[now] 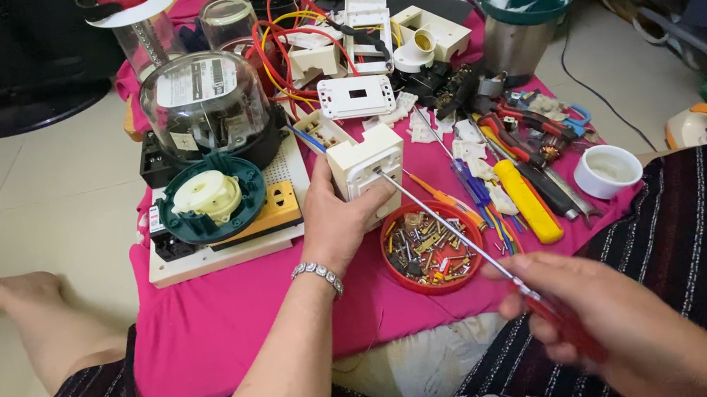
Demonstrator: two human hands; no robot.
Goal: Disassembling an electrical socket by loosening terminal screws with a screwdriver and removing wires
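While closed on switch box [367, 165], left grip [333, 221].

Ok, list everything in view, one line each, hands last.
White switch box: one, white, held upright over the pink cloth.
Screwdriver: one, red handle, tip at the box.
Screw dish: one, red, full of screws, below the box.
Pink cloth: one, covering the low table.
Glass-domed meter: one, clear on black base, rear left.
Green round part: one, green and cream, on the white board.
Yellow-handled tool: one, right of the dish.
White cup: one, right edge.
Steel pot: one, teal lid, rear right.
Left hand: grips the box.
Right hand: grips the screwdriver handle.
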